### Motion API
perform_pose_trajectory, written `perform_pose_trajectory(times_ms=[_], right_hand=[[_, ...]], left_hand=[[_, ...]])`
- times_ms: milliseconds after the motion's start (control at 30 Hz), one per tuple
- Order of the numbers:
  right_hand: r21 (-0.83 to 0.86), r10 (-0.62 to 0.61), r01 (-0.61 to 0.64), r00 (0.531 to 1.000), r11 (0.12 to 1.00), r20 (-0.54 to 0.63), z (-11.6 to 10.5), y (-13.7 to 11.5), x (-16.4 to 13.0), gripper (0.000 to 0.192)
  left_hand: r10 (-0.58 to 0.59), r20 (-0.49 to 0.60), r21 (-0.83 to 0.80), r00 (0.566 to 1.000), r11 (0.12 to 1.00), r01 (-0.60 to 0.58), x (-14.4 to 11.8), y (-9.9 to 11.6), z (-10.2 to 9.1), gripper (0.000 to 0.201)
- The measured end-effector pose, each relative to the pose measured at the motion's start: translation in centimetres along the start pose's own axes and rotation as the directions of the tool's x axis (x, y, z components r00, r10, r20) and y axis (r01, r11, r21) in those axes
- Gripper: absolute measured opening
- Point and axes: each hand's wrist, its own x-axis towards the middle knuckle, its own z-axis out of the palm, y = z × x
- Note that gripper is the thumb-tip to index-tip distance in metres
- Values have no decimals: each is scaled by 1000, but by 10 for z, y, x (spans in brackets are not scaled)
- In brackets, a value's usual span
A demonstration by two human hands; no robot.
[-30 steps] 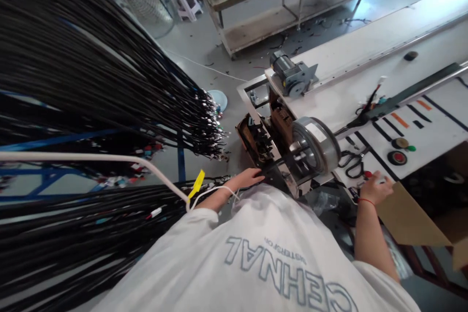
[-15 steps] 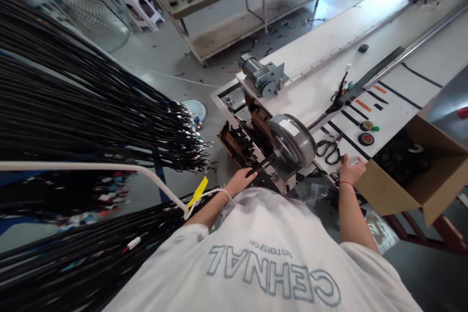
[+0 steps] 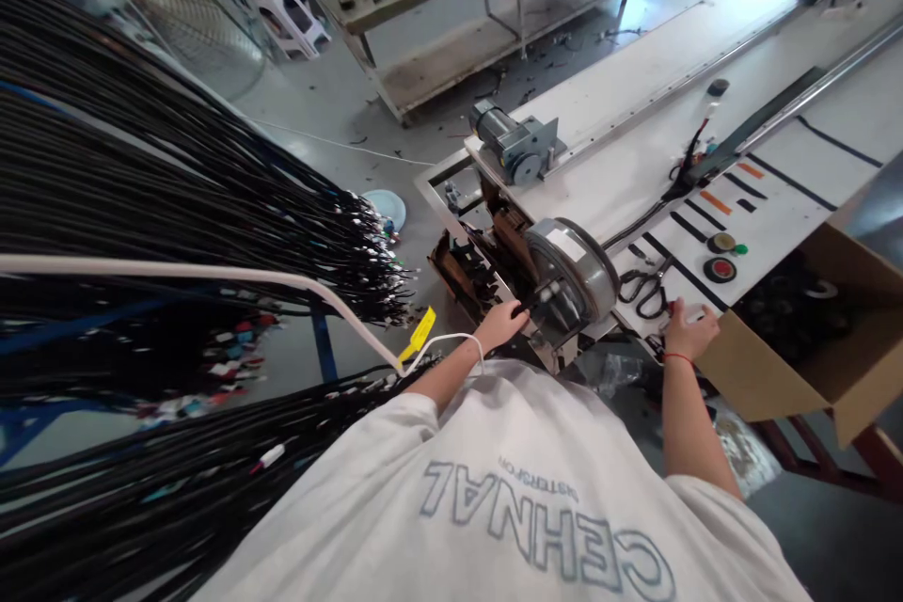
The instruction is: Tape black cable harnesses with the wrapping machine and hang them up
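Observation:
My left hand [image 3: 499,326] is closed on a short black cable end [image 3: 522,309], just left of a grey round winding drum [image 3: 568,268]. A bundle of black cable [image 3: 635,224] runs out of the drum's far side and along the white bench. At the bench's near edge, my right hand [image 3: 689,331] rests with thumb and fingers apart, holding nothing that I can see. Black-handled scissors [image 3: 645,290] lie beside its fingers. Close by are a red push button [image 3: 720,269] and a green one [image 3: 739,249].
Right of my right hand stands an open cardboard box [image 3: 768,362] with dark items inside. Many black cables [image 3: 212,179] with connectors hang at left. A white pipe [image 3: 339,306] crosses there. A motor [image 3: 512,136] sits on the bench's far corner.
The drum was blurred before and its inner parts now show clearly. My left hand is a little nearer to it. My right hand stays by the scissors; the whole view has shifted slightly.

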Motion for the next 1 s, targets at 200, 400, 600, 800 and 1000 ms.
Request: perform_pose_trajectory(times_ms=[200,400,600,800,1000], right_hand=[[2,3,-3,999,1000,-39,0,-1,-1,48],[-45,59,-59,998,997,7,-6,-10,-7,65],[-47,43,-41,999,998,30,-9,-13,-13,66],[-57,67,-64,997,996,48,-9,-11,-12,66],[-44,66,-64,997,997,43,-7,-9,-11,66]], left_hand=[[34,55,-19,998,999,-33,0,-10,-1,21],[-81,262,59,962,996,68,-4,-58,-3,19],[-153,262,-43,953,985,169,-29,-93,-9,34],[-91,137,-444,986,884,143,-66,-85,-13,60],[-55,78,-380,995,921,81,-49,-60,-5,52]])
